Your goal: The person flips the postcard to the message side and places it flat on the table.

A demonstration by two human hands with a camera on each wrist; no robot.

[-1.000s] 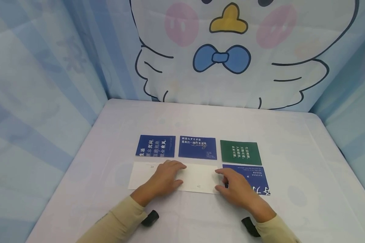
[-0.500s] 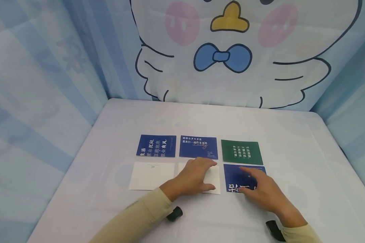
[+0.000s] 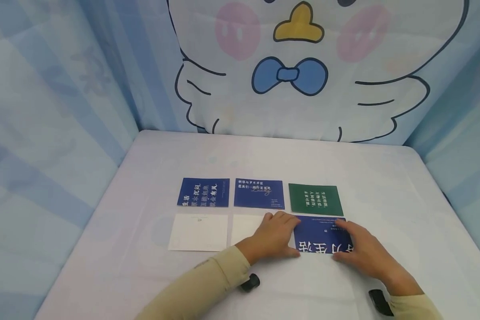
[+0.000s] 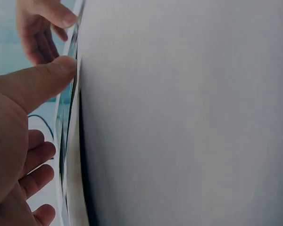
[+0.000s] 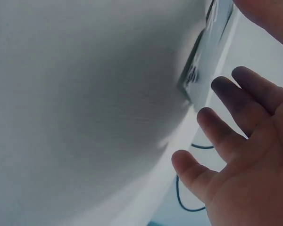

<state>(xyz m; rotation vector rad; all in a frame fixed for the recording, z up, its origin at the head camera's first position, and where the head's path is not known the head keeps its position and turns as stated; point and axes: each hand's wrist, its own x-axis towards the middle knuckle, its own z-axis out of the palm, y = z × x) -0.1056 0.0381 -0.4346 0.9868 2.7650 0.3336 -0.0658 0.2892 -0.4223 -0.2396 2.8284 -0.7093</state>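
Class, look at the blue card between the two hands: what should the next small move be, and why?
Probably a light nudge to square that blue card with its neighbours: the left hand is at its left end, the right hand at its right, and the middle white card and green card offer edges to match.

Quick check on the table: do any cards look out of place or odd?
Yes: the front-left white card and front-middle white card show pale, mostly plain sides, unlike the four coloured cards. On the front-right blue card, large lettering reads upside down from the head view. I see no spill or damage.
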